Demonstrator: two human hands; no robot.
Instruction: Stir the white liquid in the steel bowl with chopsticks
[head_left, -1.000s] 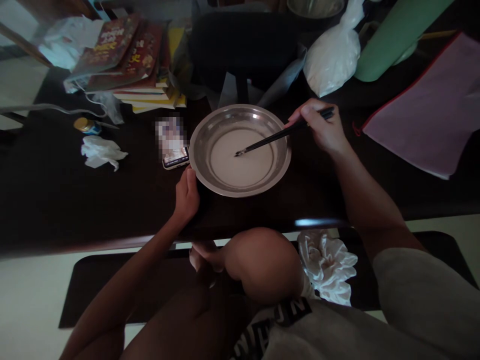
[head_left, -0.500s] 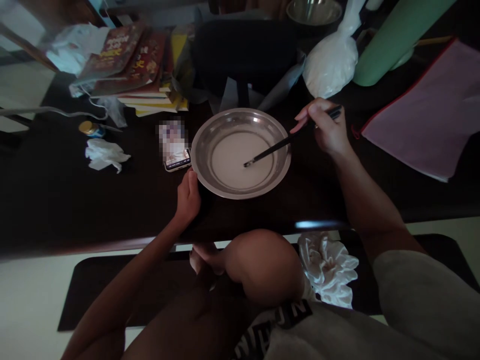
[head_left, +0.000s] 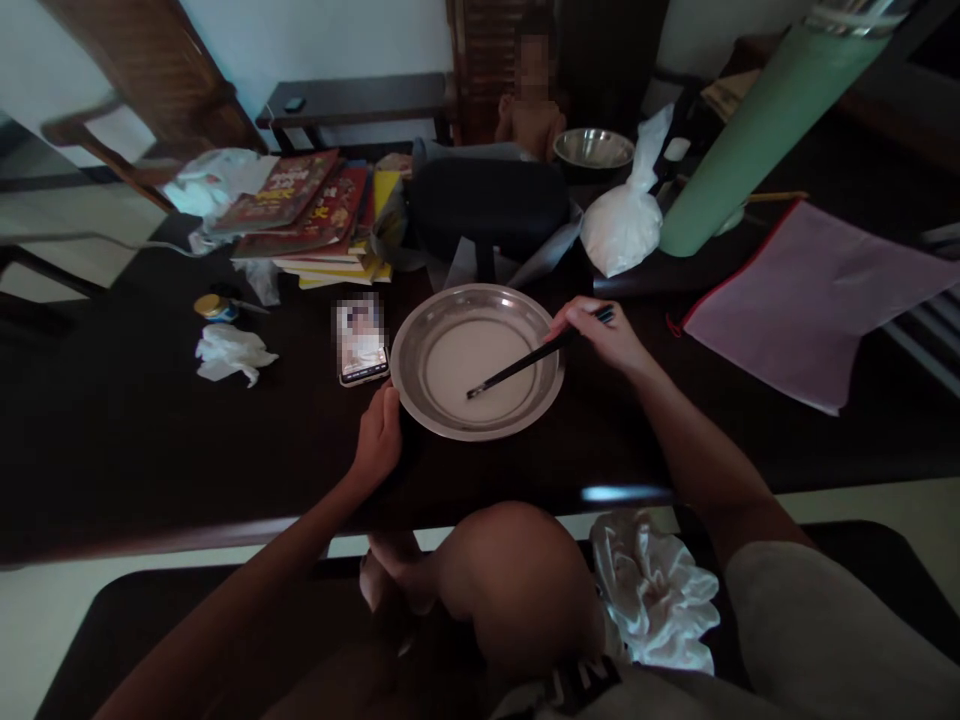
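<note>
A wide steel bowl [head_left: 420, 325] holding pale liquid sits on the dark table [head_left: 150, 450] in front of me. My right hand [head_left: 604, 335] grips a pair of black chopsticks [head_left: 521, 365], whose tips dip into the liquid near the bowl's middle. My left hand [head_left: 379, 440] rests against the bowl's near-left rim, fingers curled against it. A phone [head_left: 361, 345] with a lit screen lies just left of the bowl.
A stack of books [head_left: 307, 215] stands at back left, with a crumpled tissue [head_left: 232, 352] and a small jar [head_left: 214, 307] nearby. Behind the bowl are a black case [head_left: 487, 205], a white bag [head_left: 626, 225], a green roll [head_left: 742, 130] and a pink folder [head_left: 802, 300]. A person sits beyond the table.
The view has tilted upward, showing the far room and another person. The chopstick tips shifted around inside the bowl. My left hand has stayed on the rim.
</note>
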